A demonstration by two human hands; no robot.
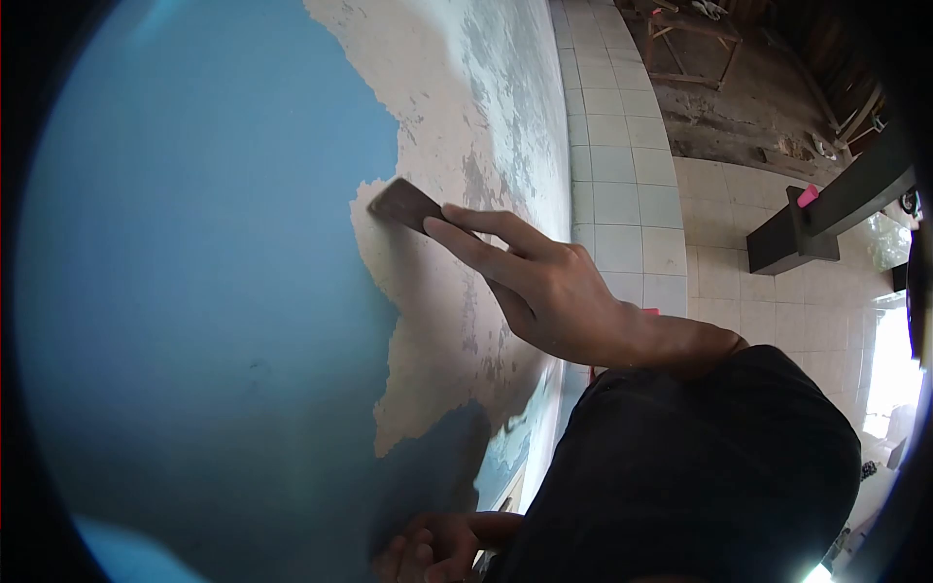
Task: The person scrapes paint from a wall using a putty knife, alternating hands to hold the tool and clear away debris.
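Near the middle of the head view, my right hand [544, 282] grips a flat dark scraper [405, 203] between its fingers. The scraper's far edge is at the wall, close to the ragged border between the blue paint [214, 214] and a bare beige patch [428, 360]. Low in the view, my left hand [428, 549] is near the shaded wall with its fingers curled. What it holds, if anything, is hidden. A black sleeve [719, 447] covers much of the lower right.
Pale tiles [614, 165] run beside the wall. A dark pillar [855, 194] with a pink cup [808, 196] on its base stands at the right. At the top right, a wooden table [695, 27] stands on rough brown ground.
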